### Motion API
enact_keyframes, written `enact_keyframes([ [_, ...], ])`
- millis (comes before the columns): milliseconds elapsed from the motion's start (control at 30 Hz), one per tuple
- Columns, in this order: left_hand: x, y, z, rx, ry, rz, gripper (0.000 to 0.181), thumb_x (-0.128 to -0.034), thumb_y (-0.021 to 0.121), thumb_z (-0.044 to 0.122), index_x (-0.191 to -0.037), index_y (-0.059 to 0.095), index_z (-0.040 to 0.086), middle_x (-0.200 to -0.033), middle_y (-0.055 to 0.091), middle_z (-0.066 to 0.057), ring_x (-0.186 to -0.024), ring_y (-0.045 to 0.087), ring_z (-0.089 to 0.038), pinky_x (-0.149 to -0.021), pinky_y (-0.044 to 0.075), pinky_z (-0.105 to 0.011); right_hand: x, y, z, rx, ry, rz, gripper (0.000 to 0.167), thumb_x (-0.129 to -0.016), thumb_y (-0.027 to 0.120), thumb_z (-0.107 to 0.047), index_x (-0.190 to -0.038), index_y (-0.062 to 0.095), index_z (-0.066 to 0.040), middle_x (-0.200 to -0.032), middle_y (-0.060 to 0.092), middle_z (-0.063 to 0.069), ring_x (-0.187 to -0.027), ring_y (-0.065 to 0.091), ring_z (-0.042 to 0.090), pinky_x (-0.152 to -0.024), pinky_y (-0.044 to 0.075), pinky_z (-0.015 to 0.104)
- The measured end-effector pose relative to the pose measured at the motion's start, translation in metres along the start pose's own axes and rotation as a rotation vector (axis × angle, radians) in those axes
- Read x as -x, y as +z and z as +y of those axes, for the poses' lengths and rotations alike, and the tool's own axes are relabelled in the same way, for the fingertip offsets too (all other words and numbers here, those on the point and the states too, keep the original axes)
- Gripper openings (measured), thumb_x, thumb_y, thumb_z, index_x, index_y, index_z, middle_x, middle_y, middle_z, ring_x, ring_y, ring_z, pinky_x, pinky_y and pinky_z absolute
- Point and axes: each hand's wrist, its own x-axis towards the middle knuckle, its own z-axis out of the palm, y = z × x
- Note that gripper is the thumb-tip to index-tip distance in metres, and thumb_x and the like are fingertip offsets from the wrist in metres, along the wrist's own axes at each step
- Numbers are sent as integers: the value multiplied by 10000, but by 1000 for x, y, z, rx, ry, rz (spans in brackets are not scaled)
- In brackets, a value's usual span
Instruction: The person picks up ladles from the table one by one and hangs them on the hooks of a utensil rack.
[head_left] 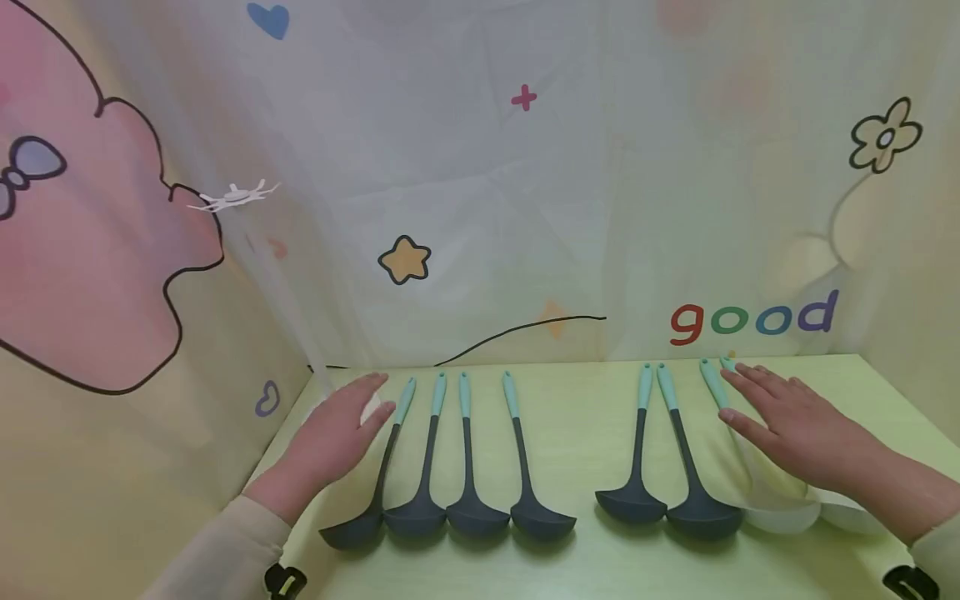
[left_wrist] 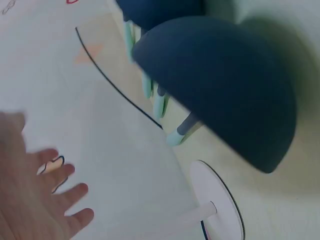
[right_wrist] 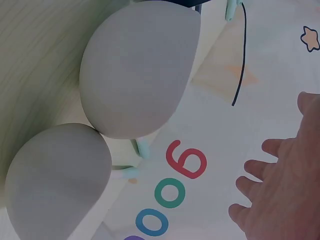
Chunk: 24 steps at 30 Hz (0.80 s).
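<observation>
My left hand [head_left: 335,433] is raised with fingers extended, beside the leftmost dark ladle [head_left: 355,530], holding nothing. Several dark grey ladles with mint handles lie in a row on the left, among them one ladle [head_left: 543,518] set slightly apart. On the right lie two more dark ladles [head_left: 632,502] and two white ladles [head_left: 782,515]. My right hand [head_left: 802,429] hovers over the white ladles, fingers straight, hiding part of their handles. Both palms look empty in the wrist views, where the left hand [left_wrist: 35,195] and right hand [right_wrist: 287,180] stay apart from the ladles.
Behind my left hand stands a white post with a pronged top [head_left: 236,197]; its round base [left_wrist: 212,192] rests on the table. The pale yellow table [head_left: 592,567] meets a printed curtain [head_left: 480,208] at the back, with curtain walls on both sides.
</observation>
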Motion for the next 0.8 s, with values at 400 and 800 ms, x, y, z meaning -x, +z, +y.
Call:
enact_keyframes([
  [400,-37,-51,-45,609,-511,400,706,-1008,370,582,-1487,365,63,-1461,444,-141,-1307,435,-326,-1069,355,-521,8,1,-3,2,31,-20,713,-1029,455,-498,-1540,297,-26,-1560,263,267,-1419,217,490,-1165,62,613],
  [800,-66,-49,-79,690,-559,409,715,-990,519,485,-1560,255,145,-1561,344,-60,-1380,394,-269,-1084,385,-451,13,2,-4,4,56,-31,734,-1010,484,-521,-1532,325,-30,-1550,285,264,-1415,233,488,-1143,121,640],
])
